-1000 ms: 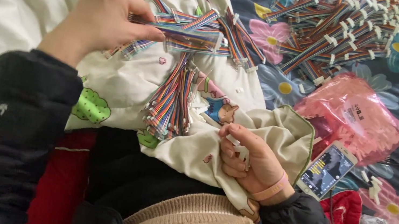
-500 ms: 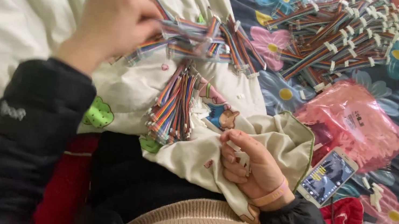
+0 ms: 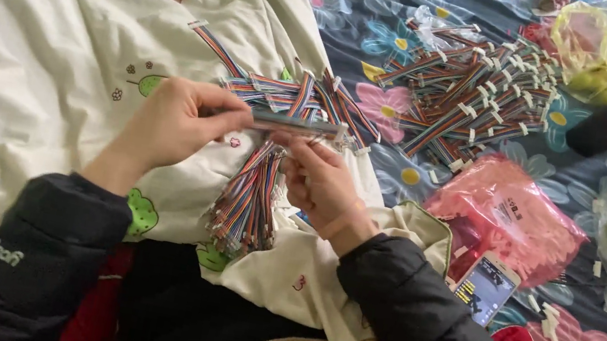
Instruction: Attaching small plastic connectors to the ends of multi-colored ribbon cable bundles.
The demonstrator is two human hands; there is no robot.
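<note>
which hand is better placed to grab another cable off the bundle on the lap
Right, probably. The right hand sits directly above the lap bundle, almost touching it, while the left hand pinches the flat ribbon cable farther away.

The left hand [image 3: 174, 123] and the right hand [image 3: 322, 182] pinch one flat rainbow wire strip [image 3: 297, 123] between them. A bunch of rainbow wires [image 3: 248, 202] lies under it on the cream blanket [image 3: 38, 24]. At two o'clock sits a big wire pile [image 3: 467, 91]. At four o'clock lies a phone [image 3: 486, 288].
</note>
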